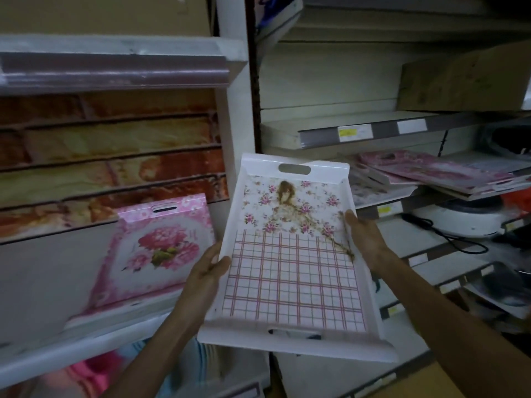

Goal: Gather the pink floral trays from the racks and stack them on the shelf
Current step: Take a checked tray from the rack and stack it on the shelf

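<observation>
I hold a white tray with pink flowers and a pink check pattern in front of me, tilted up, between both hands. My left hand grips its left rim and my right hand grips its right rim. Another pink floral tray with a big rose leans upright on the left rack. Several pink floral trays lie stacked on the right shelf, beyond my right hand.
The left rack has a rusty-looking slatted back panel and a white ledge. Right shelves carry price labels, a cardboard box, a white appliance with a black cord and dark cookware.
</observation>
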The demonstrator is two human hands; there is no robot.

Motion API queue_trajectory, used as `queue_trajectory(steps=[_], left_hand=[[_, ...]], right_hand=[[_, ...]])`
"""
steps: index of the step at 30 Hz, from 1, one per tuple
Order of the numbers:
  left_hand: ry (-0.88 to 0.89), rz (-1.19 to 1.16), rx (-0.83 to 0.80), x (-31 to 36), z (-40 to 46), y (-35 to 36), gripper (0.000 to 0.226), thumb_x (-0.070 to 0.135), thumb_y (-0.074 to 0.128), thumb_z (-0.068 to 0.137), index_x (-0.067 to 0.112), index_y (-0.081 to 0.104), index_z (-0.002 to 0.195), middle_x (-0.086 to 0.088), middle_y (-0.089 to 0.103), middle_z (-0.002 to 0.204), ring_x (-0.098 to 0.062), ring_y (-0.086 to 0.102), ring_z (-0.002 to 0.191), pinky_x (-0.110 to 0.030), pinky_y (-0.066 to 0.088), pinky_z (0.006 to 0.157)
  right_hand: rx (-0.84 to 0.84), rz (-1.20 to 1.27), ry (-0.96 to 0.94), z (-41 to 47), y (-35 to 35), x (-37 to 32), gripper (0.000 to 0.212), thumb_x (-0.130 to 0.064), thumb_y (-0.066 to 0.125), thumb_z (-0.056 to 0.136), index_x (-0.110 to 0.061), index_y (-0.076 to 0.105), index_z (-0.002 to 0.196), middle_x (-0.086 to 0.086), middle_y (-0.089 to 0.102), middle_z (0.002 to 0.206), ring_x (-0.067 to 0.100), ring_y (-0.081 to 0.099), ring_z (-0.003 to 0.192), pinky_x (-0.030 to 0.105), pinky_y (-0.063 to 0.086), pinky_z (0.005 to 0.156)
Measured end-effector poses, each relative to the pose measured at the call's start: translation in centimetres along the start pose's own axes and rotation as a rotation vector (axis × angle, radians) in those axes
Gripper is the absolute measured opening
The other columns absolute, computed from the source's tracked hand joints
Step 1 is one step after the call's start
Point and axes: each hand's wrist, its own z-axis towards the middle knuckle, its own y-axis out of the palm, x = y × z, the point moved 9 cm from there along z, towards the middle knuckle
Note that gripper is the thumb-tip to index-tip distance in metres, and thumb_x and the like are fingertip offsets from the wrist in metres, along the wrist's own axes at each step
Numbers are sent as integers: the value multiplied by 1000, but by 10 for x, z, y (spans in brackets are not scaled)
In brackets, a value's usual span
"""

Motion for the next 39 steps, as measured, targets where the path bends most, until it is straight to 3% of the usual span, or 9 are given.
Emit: queue_trajectory(steps=[3,9,15,19,22,25,31,35,39], left_hand=[[44,26,65,2,-10,-34,24,22,47,100,28,54,122,14,64,105,0,66,88,-5,50,57],[70,150,126,-1,-30,-106,30,26,47,100,26,56,129,8,70,112,-8,70,95,-36,58,87],[74,130,261,-1,-32,-179,29,18,49,99,25,61,124,7,71,109,-6,70,91,-25,55,79],[66,82,358,3,-24,-216,28,16,48,99,20,60,124,11,68,104,-3,65,89,-28,52,87],[73,82,412,11,-15,-236,22,15,46,100,21,57,118,14,63,95,3,57,81,-12,44,66],[66,93,459,11,-2,-255,26,15,46,100,13,57,123,-1,62,105,-1,56,79,-15,40,64],[35,184,450,2,20,-272,37,15,60,93,10,55,129,-7,63,108,-7,60,77,-18,45,61],[-11,246,427,-13,34,-275,41,12,57,93,9,53,134,-14,64,121,-22,61,92,-31,47,80],[-55,319,390,-29,43,-271,38,10,52,95,6,55,132,-15,63,126,-22,56,97,-32,42,86]], right_hand=[[-19,-3,3,-21,31,-6,36,-34,41,103,-12,60,81,-4,54,69,6,48,62,22,34,52],[-106,31,-42,-47,103,-29,30,-34,41,103,-12,62,107,-3,61,89,-1,53,71,10,41,46],[-184,-9,-85,-61,174,-57,37,-40,42,101,-17,60,124,0,66,109,14,61,88,25,49,79],[-304,17,-95,-74,218,-71,30,-33,44,101,-13,59,117,2,67,102,15,64,88,29,53,73],[-358,17,-135,-82,242,-78,23,-26,47,101,-14,57,118,0,65,104,12,62,90,25,51,73],[-428,18,-180,-86,261,-81,19,-13,51,98,-20,57,116,-8,63,97,9,61,89,20,48,74],[-469,-69,-212,-81,282,-69,48,1,50,92,-21,54,134,-3,66,108,6,62,88,17,49,72],[-446,-109,-167,-76,292,-49,45,0,48,92,-16,55,134,5,65,117,11,61,89,23,50,81],[-429,-172,-135,-76,300,-30,43,0,49,91,-17,57,130,2,64,111,-1,55,75,14,46,64]])
